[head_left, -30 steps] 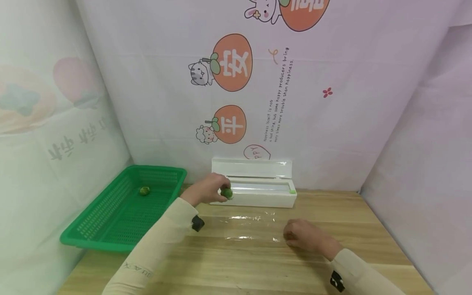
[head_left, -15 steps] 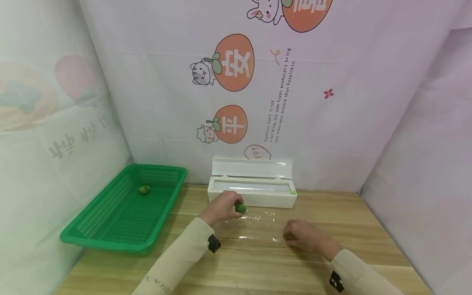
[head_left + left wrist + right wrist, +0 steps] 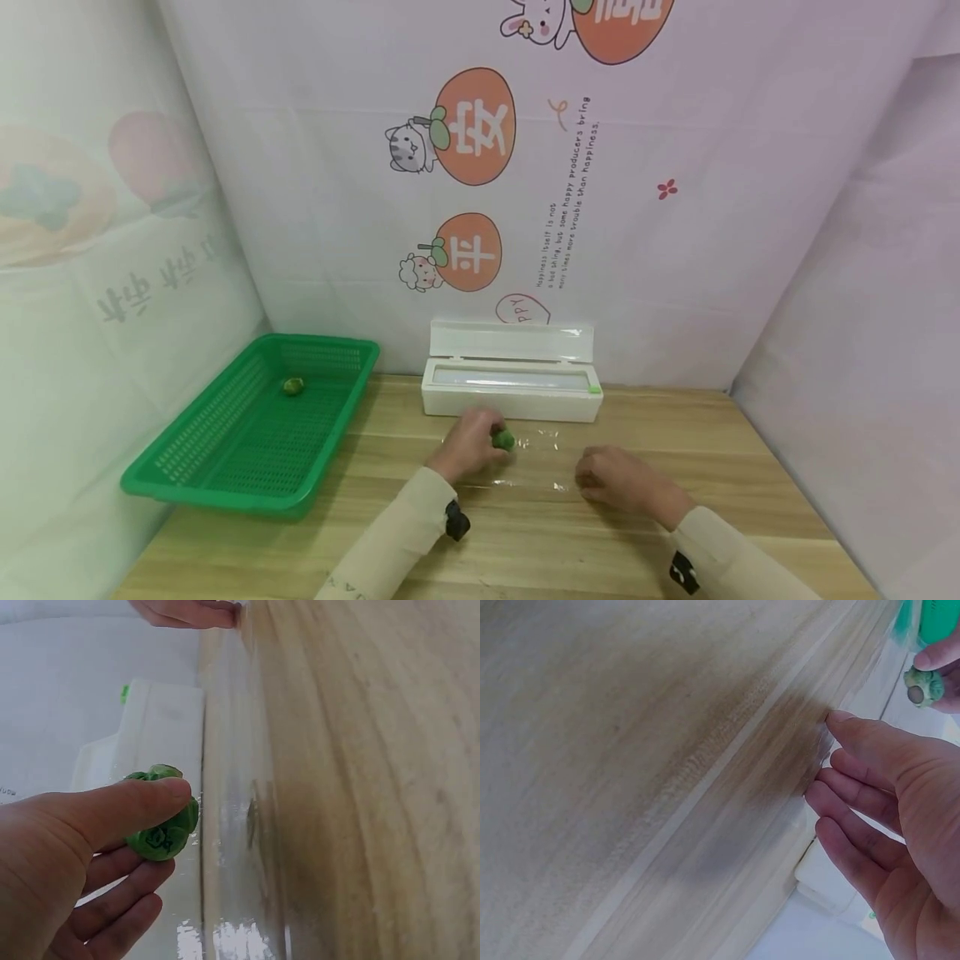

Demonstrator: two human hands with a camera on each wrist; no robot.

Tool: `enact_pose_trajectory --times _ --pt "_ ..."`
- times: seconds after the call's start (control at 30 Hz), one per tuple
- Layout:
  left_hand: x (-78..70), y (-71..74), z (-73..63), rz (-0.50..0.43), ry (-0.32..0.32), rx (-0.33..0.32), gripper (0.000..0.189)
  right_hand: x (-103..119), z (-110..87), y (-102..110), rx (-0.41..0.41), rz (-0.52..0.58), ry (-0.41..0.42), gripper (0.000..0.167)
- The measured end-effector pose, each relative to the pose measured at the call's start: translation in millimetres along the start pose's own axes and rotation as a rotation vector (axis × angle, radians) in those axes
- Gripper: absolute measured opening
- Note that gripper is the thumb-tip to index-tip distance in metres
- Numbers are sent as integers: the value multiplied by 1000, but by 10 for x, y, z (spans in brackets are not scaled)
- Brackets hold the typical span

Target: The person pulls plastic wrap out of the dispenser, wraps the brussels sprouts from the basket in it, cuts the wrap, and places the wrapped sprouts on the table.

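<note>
My left hand (image 3: pixel 471 443) pinches a green Brussels sprout (image 3: pixel 504 440) between thumb and fingers, over a clear strip of plastic film (image 3: pixel 536 467) laid on the table. In the left wrist view the sprout (image 3: pixel 166 825) shows its leafy side; the right wrist view catches the pale cut stem of the sprout (image 3: pixel 922 688). At the film's right end, my right hand (image 3: pixel 618 479) rests low on the table. Its thumb and fingertips are apart at the film's edge in the right wrist view.
Behind the film stands a white cling film dispenser (image 3: pixel 517 406) with its lid (image 3: pixel 512 342) raised. A green plastic basket (image 3: pixel 300 492) sits at the left, with another sprout (image 3: pixel 293 386) inside. Printed cloth (image 3: pixel 712 275) surrounds the wooden table (image 3: pixel 555 550).
My left hand has carried the sprout from in front of the dispenser forward and to the right, down over the film. The right hand has stayed at the film's end.
</note>
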State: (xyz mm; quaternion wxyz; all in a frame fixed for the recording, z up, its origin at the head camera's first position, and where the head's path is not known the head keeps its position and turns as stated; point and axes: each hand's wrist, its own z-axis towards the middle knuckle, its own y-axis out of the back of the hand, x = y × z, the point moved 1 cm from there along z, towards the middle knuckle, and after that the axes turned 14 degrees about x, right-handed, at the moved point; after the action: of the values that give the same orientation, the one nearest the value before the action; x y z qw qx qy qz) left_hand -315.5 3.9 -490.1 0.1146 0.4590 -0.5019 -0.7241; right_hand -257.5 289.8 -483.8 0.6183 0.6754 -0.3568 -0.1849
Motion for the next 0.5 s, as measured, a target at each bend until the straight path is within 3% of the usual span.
enact_pose_trajectory --times 0.17,0.5 --pt "27 -74 16 0 34 10 26 -20 4 -20 -13 -6 8 9" --pt "85 -114 40 28 44 33 33 -41 7 -28 -4 4 1 9"
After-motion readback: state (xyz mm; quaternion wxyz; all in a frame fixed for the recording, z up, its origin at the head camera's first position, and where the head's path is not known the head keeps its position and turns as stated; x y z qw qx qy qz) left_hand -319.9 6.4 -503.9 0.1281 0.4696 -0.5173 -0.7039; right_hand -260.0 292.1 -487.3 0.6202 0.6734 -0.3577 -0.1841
